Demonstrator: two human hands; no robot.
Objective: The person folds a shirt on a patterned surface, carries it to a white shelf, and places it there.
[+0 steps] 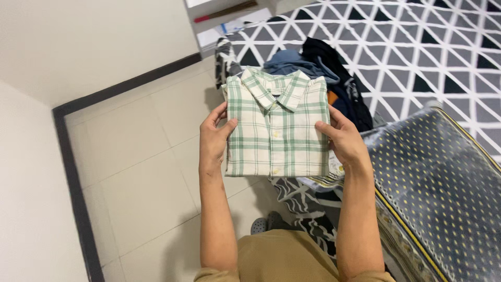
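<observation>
The folded green-and-white plaid cotton shirt [276,125] is held in mid-air above the pale tiled floor [141,167], just left of the bed. Its collar points to the far side and the button placket runs near to far, which is the long axis of the folded shirt. The left hand [213,140] grasps the left edge, thumb on the front face. The right hand [344,140] grasps the right edge likewise. Behind the shirt, a heap of dark blue and black garments [318,68] lies on the black-and-white triangle-patterned bedcover [417,47]. A dark dotted fabric [438,177] lies at the right.
</observation>
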